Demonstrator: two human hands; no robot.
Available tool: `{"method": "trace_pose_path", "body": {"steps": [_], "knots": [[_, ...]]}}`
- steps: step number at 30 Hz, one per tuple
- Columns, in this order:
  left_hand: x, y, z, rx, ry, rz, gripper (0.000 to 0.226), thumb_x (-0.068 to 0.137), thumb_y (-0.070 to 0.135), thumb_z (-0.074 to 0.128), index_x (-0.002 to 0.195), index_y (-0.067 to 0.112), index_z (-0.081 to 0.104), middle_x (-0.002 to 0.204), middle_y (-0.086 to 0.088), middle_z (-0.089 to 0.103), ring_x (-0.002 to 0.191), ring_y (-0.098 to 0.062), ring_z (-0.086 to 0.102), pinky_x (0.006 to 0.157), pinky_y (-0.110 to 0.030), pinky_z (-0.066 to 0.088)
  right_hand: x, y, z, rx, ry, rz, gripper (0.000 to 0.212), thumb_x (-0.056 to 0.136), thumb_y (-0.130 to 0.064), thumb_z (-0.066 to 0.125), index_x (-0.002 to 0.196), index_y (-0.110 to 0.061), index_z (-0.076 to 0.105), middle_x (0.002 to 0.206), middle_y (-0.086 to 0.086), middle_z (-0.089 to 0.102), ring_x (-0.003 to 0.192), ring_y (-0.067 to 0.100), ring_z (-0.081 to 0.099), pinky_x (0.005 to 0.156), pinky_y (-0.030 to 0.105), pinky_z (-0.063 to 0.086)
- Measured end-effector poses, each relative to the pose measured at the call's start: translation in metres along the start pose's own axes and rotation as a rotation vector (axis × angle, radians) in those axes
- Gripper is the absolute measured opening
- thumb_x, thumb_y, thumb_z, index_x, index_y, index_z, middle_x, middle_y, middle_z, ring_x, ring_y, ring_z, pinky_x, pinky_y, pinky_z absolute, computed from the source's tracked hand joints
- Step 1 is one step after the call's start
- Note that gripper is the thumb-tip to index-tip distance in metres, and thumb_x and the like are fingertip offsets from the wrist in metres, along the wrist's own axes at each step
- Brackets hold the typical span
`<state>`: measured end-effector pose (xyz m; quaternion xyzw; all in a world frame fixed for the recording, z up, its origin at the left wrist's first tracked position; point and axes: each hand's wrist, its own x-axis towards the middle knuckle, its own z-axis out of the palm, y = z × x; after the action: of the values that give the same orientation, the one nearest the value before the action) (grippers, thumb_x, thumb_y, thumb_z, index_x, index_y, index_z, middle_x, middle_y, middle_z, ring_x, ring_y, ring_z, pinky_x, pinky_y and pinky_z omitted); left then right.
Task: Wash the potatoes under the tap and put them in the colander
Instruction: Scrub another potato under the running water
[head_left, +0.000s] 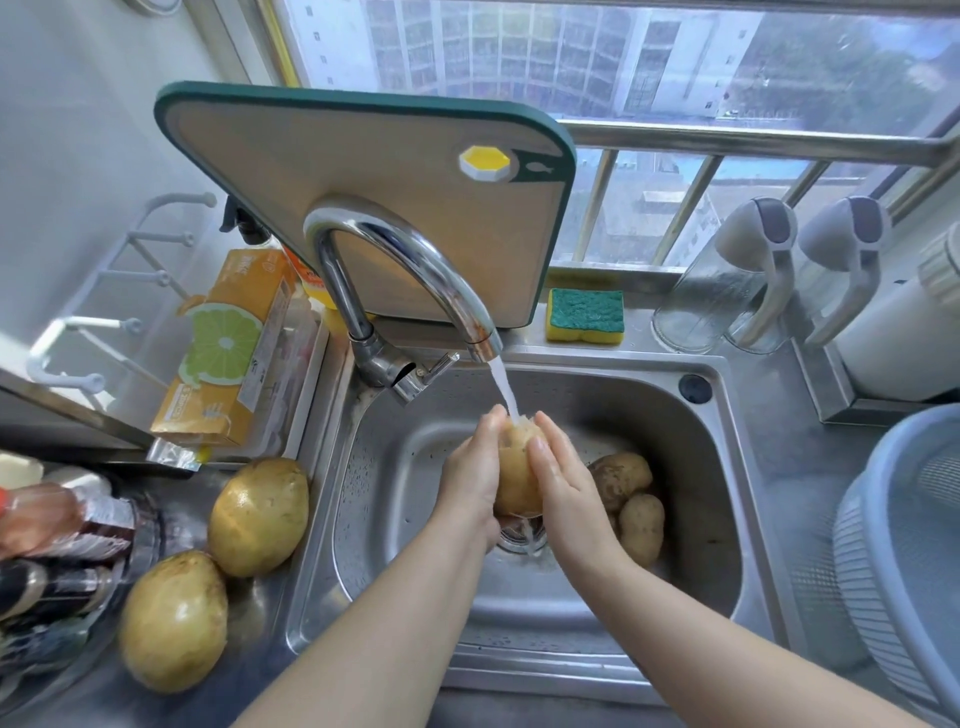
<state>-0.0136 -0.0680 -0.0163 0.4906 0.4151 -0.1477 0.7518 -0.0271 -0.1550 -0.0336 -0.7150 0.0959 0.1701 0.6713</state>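
1. Your left hand (475, 467) cups the potato (517, 478) while your right hand (563, 483) presses straight fingers on its other side, under the tap (395, 244) stream.
2. Two smaller potatoes (621, 475) lie in the sink (727, 395), right; two large potatoes (258, 517) sit on the left counter.
3. The colander (883, 545), right edge, shows none: probably early.

Over the sink (374, 493) you have open room at its front and left. The tap (415, 249) arches over its back left corner. At its middle your left hand (470, 467) grips a potato (514, 478), right hand (561, 473) flat against it. Two more potatoes (621, 475) (641, 527) lie on its floor, right.
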Motion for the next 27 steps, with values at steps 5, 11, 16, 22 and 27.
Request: {"method": "trace_pose_path", "body": {"steps": [5,11,16,22,27], "knots": [[0.002,-0.014,-0.005,0.091,-0.045,0.182,0.03,0.098,0.044,0.043,0.108,0.025,0.065,0.11,-0.004,0.069,0.101,-0.024,0.065,0.092,-0.05,0.052,0.016,-0.014,-0.005,0.148,-0.074,0.22,0.025,0.089,-0.033,0.062,0.111,-0.021,0.067,0.117,0.006,0.068,0.109,0.021,0.064,0.1,0.047,0.048],[-0.002,-0.019,-0.011,0.08,-0.134,0.198,0.022,0.098,0.04,0.044,0.107,0.033,0.063,0.111,0.003,0.066,0.105,-0.022,0.063,0.084,-0.043,0.055,0.023,-0.007,-0.014,0.056,-0.234,0.196,0.048,0.079,-0.048,0.066,0.119,-0.022,0.061,0.122,0.007,0.064,0.114,0.023,0.061,0.102,0.049,0.047],[0.0,-0.009,-0.009,0.042,-0.102,0.152,0.031,0.098,0.046,0.039,0.116,0.03,0.059,0.112,-0.001,0.063,0.1,-0.023,0.062,0.077,-0.043,0.056,0.025,-0.005,-0.012,-0.003,-0.26,0.198,0.09,0.059,-0.059,0.065,0.141,-0.031,0.04,0.134,0.003,0.054,0.12,0.02,0.056,0.105,0.047,0.045],[0.003,-0.013,-0.004,0.063,-0.074,0.245,0.033,0.103,0.036,0.032,0.122,0.028,0.057,0.119,-0.002,0.065,0.112,-0.022,0.06,0.098,-0.05,0.048,0.028,-0.012,-0.005,0.017,-0.101,0.103,0.033,0.093,-0.035,0.057,0.122,-0.021,0.057,0.129,0.003,0.059,0.12,0.016,0.055,0.108,0.044,0.041],[0.006,-0.015,-0.011,0.074,-0.093,0.267,0.03,0.102,0.038,0.032,0.114,0.029,0.059,0.113,0.0,0.065,0.107,-0.02,0.062,0.091,-0.047,0.053,0.027,-0.004,-0.013,0.033,-0.278,0.171,0.056,0.091,-0.046,0.053,0.142,-0.025,0.041,0.143,-0.002,0.048,0.129,0.014,0.048,0.11,0.046,0.039]]}}
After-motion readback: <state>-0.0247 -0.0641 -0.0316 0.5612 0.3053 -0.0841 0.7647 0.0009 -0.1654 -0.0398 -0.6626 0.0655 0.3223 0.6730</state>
